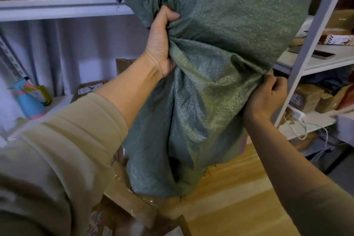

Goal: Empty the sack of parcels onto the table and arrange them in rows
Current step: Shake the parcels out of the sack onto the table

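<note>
From the head view, the left hand (pixel 161 44) bunches the green sack (pixel 210 63) in curled fingers; the right hand (pixel 268 97) pinches its far edge. The mouth hangs below both, over the table (pixel 239 197). Parcels could spill past the table edge if the sack swings.

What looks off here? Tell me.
The sack hangs upended over the table. The left hand grips a bunch of it and the right hand pinches its edge. Its lower hem is frayed. Below it lie taped cardboard boxes, jumbled rather than in rows.
</note>
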`<state>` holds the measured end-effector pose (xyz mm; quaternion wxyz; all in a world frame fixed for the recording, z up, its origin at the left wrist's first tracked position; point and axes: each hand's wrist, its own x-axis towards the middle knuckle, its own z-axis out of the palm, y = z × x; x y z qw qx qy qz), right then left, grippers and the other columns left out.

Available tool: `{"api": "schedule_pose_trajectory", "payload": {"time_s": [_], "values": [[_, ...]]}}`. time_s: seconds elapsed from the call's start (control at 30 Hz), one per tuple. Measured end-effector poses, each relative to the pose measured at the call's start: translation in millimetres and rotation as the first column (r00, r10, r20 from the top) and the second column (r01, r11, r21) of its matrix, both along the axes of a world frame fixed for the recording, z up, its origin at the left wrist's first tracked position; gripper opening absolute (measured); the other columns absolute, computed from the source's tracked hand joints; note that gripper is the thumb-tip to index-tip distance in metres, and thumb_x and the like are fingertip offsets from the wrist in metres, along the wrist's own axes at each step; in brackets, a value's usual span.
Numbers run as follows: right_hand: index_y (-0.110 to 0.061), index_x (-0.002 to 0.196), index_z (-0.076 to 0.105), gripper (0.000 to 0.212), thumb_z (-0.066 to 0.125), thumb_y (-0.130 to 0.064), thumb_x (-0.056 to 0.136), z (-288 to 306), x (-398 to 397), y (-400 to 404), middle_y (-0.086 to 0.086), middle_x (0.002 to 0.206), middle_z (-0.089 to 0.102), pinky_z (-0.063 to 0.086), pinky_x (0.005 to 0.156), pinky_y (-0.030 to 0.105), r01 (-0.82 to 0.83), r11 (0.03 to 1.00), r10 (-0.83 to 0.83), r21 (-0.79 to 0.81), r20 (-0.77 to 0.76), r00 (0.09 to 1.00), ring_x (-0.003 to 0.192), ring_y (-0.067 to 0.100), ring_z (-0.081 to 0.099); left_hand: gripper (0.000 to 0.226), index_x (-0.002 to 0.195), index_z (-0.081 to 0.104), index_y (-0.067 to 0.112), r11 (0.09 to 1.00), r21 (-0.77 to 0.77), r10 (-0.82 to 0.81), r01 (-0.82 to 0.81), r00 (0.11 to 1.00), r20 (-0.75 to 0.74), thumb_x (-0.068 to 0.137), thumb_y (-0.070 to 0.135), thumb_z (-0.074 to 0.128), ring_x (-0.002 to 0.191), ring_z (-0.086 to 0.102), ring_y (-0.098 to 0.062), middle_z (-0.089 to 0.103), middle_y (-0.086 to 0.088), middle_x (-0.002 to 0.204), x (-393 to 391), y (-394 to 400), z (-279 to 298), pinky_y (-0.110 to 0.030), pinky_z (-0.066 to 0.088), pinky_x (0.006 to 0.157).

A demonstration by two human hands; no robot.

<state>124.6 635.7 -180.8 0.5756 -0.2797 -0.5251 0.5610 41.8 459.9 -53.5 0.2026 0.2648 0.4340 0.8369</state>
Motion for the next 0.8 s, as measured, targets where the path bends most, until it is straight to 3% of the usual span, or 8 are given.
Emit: {"api": "schedule_pose_trajectory", "payload": {"time_s": [0.13, 0.23, 0.33, 0.5, 0.57, 0.67, 0.8], "values": [[-0.022, 0.071, 0.041, 0.029, 0.043, -0.021, 0.1, -9.5, -4.0, 0.9, -0.007, 0.07, 0.042, 0.034, 0.07, 0.031, 0.013, 1.0, -0.013, 0.001, 0.032, 0.999, 0.064, 0.006, 0.038, 0.031, 0.068, 0.051, 0.009, 1.0, -0.007, 0.025, -0.025, 1.0, 0.015, 0.093, 0.02, 0.038, 0.055, 0.057, -0.021, 0.055, -0.006, 0.058, 2.7, -3.0, -3.1, -0.029, 0.051, 0.062], [-0.011, 0.085, 0.046, 0.022, 0.04, -0.02, 0.103, -11.5, -3.5, 2.6, -0.009, 0.072, 0.042, 0.031, 0.068, 0.025, 0.03, 0.997, -0.036, 0.071, 0.096, 0.995, 0.068, 0.009, 0.039, 0.025, 0.071, 0.049, 0.01, 0.998, -0.021, 0.056, -0.055, 0.998, 0.039, 0.091, 0.021, 0.04, 0.06, 0.056, -0.022, 0.053, -0.006, 0.063, 2.2, -3.8, -4.2, -0.032, 0.05, 0.066], [-0.009, 0.09, 0.045, 0.019, 0.037, -0.019, 0.105, -7.7, -0.3, 3.6, -0.011, 0.073, 0.04, 0.028, 0.063, 0.019, 0.053, 0.99, -0.072, 0.129, 0.146, 0.987, 0.064, 0.007, 0.035, 0.022, 0.072, 0.048, 0.011, 0.998, -0.009, 0.069, -0.068, 0.996, 0.062, 0.09, 0.021, 0.042, 0.062, 0.055, -0.023, 0.051, -0.006, 0.067, -0.5, -6.7, -5.0, -0.033, 0.05, 0.068], [-0.004, 0.099, 0.054, 0.025, 0.036, -0.019, 0.106, 1.4, 0.8, 0.5, -0.008, 0.077, 0.046, 0.026, 0.066, 0.016, 0.105, 0.98, -0.128, 0.169, 0.128, 0.984, 0.07, 0.002, 0.037, 0.019, 0.078, 0.059, 0.012, 0.994, -0.05, 0.097, -0.096, 0.995, 0.034, 0.084, 0.028, 0.05, 0.077, 0.062, -0.025, 0.061, -0.008, 0.077, -10.2, -19.1, -8.5, -0.039, 0.051, 0.086], [0.004, 0.103, 0.056, 0.031, 0.036, -0.019, 0.106, 3.3, 0.1, -0.5, 0.002, 0.085, 0.051, 0.026, 0.067, 0.016, 0.12, 0.977, -0.142, 0.178, 0.118, 0.983, 0.072, 0.001, 0.038, 0.026, 0.087, 0.066, 0.014, 0.982, -0.142, 0.128, -0.127, 0.992, 0.003, 0.084, 0.037, 0.056, 0.087, 0.067, -0.026, 0.07, -0.008, 0.087, -13.4, -25.3, -10.7, -0.039, 0.053, 0.088], [0.005, 0.103, 0.056, 0.032, 0.036, -0.02, 0.106, 3.4, -1.6, -1.4, 0.005, 0.088, 0.051, 0.027, 0.067, 0.016, 0.112, 0.979, -0.133, 0.172, 0.112, 0.985, 0.072, 0.001, 0.038, 0.049, 0.117, 0.067, 0.017, 0.963, -0.227, 0.143, -0.145, 0.989, -0.027, 0.09, 0.056, 0.055, 0.105, 0.07, -0.024, 0.074, -0.006, 0.111, -15.3, -32.1, -11.4, -0.041, 0.054, 0.095], [0.006, 0.102, 0.056, 0.032, 0.037, -0.02, 0.106, 2.5, -4.8, -2.8, 0.006, 0.088, 0.051, 0.027, 0.068, 0.016, 0.111, 0.98, -0.129, 0.166, 0.102, 0.986, 0.071, 0.001, 0.038, 0.061, 0.131, 0.061, 0.02, 0.943, -0.267, 0.198, -0.199, 0.98, -0.032, 0.085, 0.061, 0.061, 0.108, 0.069, -0.023, 0.072, -0.006, 0.117, -16.7, -39.1, -14.0, -0.045, 0.05, 0.101]]}}
